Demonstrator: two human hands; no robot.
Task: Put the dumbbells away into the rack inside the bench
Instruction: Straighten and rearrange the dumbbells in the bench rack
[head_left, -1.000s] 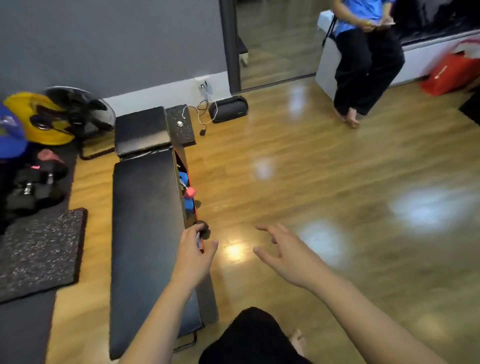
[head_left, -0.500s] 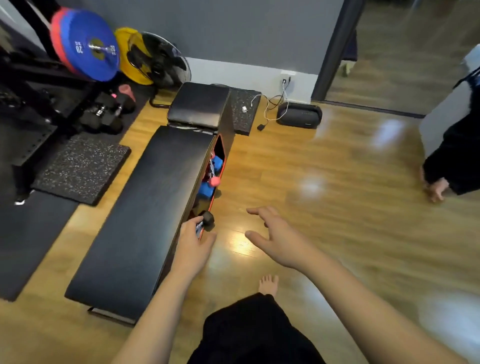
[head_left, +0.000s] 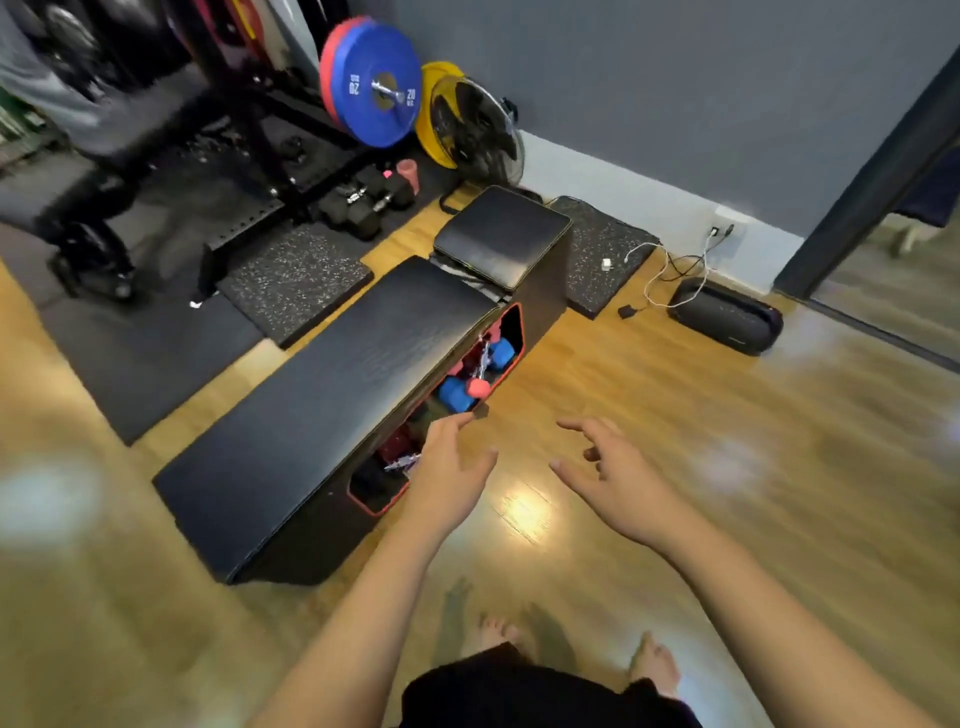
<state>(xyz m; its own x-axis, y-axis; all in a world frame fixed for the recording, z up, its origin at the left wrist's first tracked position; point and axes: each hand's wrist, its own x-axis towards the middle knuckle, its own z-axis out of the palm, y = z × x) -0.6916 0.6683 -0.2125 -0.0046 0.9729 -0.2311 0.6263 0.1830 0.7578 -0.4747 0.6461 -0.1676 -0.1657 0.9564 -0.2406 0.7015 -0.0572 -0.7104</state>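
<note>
The black padded bench (head_left: 332, 405) lies on the wooden floor, its side rack opening (head_left: 511, 317) rimmed in red. Inside the rack sit blue dumbbells (head_left: 456, 395), a pink dumbbell end (head_left: 478, 387) and a dark dumbbell (head_left: 371, 480) at the near end. My left hand (head_left: 447, 467) hovers in front of the opening with fingers stretched toward it and nothing in its grasp. A small dark shape (head_left: 481, 410) sits just past its fingertips. My right hand (head_left: 618, 478) floats over the floor to the right, fingers spread and empty.
Black hex dumbbells (head_left: 363, 205) and a pink one (head_left: 408, 174) lie on the mat beyond the bench. Blue weight plates (head_left: 382, 88), a fan (head_left: 478, 135), a speckled mat (head_left: 296, 275), a black speaker (head_left: 727, 317) with cables (head_left: 670, 270) line the wall. My bare feet (head_left: 498, 631) stand below.
My left hand gripped a black dumbbell at the rack opening; now its fingers are straight and off it. The view has swung left and the seated person is out of frame.
</note>
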